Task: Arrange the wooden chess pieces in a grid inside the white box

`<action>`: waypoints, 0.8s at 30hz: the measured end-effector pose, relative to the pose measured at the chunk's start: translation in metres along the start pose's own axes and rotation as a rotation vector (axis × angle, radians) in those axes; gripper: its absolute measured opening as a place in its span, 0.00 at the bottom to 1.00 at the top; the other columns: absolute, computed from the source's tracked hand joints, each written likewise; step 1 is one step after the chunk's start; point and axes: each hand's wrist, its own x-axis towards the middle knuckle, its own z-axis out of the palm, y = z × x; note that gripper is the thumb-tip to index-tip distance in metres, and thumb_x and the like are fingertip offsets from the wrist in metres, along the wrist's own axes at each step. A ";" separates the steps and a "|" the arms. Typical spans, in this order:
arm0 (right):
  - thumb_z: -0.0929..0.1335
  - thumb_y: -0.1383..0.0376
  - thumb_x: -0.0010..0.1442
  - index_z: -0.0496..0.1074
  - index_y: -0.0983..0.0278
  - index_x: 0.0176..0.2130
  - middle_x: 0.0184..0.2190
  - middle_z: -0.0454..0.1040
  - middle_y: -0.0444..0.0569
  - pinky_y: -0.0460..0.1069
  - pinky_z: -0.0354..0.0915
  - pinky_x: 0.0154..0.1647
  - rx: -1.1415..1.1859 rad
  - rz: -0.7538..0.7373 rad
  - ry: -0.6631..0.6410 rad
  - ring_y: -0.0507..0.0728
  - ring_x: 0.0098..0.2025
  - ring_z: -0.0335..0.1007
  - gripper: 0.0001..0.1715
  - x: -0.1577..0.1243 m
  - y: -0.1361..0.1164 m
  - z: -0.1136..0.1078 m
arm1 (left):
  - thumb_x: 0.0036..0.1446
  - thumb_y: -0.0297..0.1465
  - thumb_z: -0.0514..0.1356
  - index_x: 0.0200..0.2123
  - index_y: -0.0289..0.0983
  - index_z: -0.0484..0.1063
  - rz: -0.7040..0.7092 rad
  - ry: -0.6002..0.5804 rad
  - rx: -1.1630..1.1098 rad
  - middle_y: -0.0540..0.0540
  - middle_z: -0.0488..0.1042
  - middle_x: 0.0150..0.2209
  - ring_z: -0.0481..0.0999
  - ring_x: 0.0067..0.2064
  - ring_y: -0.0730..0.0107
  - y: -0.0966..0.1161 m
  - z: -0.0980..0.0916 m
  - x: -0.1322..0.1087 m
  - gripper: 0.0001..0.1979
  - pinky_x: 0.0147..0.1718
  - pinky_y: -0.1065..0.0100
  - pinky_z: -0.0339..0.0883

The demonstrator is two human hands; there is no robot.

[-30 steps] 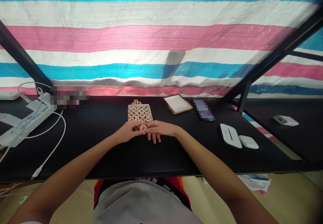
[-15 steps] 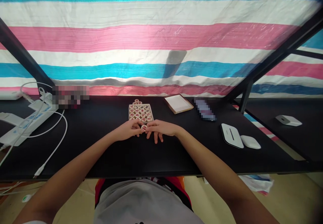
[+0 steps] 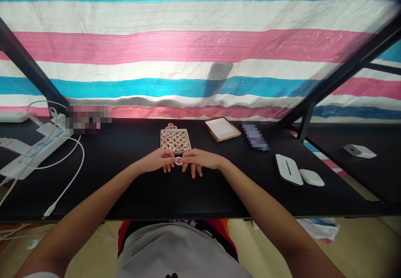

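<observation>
A round white piece with a red character (image 3: 178, 161) is between my two hands, just in front of a box of similar pieces. My left hand (image 3: 163, 160) pinches its left edge with thumb and forefinger. From the right, my right hand (image 3: 198, 161) grips the other edge, its remaining fingers hanging loosely over the black desk. The square white box (image 3: 189, 141) holds rows of round pieces with red or black characters. Behind its back edge stand a few more pieces (image 3: 170, 126) in a small cluster.
A shallow box lid (image 3: 222, 129) and a blurred phone-like item (image 3: 255, 136) lie at the back right. Farther right are a white flat device (image 3: 288, 169) and a white mouse (image 3: 311, 177). Left holds a power strip (image 3: 36, 152) with white cables.
The piece between my hands now lies flatter, with its character facing up more fully. My left fingers have drawn slightly left and uncovered more of it. My right hand has barely moved.
</observation>
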 end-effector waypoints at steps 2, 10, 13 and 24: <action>0.66 0.49 0.58 0.70 0.67 0.37 0.36 0.77 0.53 0.40 0.64 0.12 0.029 -0.013 -0.010 0.52 0.23 0.75 0.23 0.000 0.002 -0.002 | 0.54 0.35 0.57 0.32 0.33 0.68 0.056 0.018 0.041 0.48 0.73 0.27 0.74 0.26 0.73 0.001 0.002 -0.002 0.09 0.24 0.72 0.69; 0.64 0.45 0.58 0.72 0.70 0.36 0.29 0.78 0.54 0.41 0.65 0.12 0.164 -0.021 -0.139 0.54 0.25 0.76 0.30 0.000 0.007 -0.006 | 0.52 0.27 0.56 0.34 0.35 0.70 0.657 0.238 0.706 0.50 0.73 0.27 0.72 0.27 0.76 -0.002 0.007 -0.009 0.05 0.29 0.75 0.67; 0.69 0.50 0.54 0.71 0.69 0.35 0.29 0.78 0.52 0.41 0.65 0.13 0.160 -0.025 -0.130 0.54 0.26 0.75 0.24 0.000 0.007 -0.005 | 0.54 0.26 0.55 0.36 0.35 0.71 0.799 0.277 0.868 0.48 0.76 0.28 0.74 0.28 0.74 -0.003 0.006 -0.009 0.07 0.30 0.74 0.67; 0.70 0.52 0.54 0.63 0.65 0.33 0.27 0.75 0.46 0.40 0.64 0.16 0.125 -0.126 -0.013 0.51 0.25 0.74 0.21 -0.001 0.001 -0.002 | 0.55 0.36 0.58 0.36 0.34 0.72 0.312 0.182 0.269 0.50 0.73 0.25 0.73 0.25 0.75 -0.001 0.006 -0.008 0.11 0.24 0.75 0.68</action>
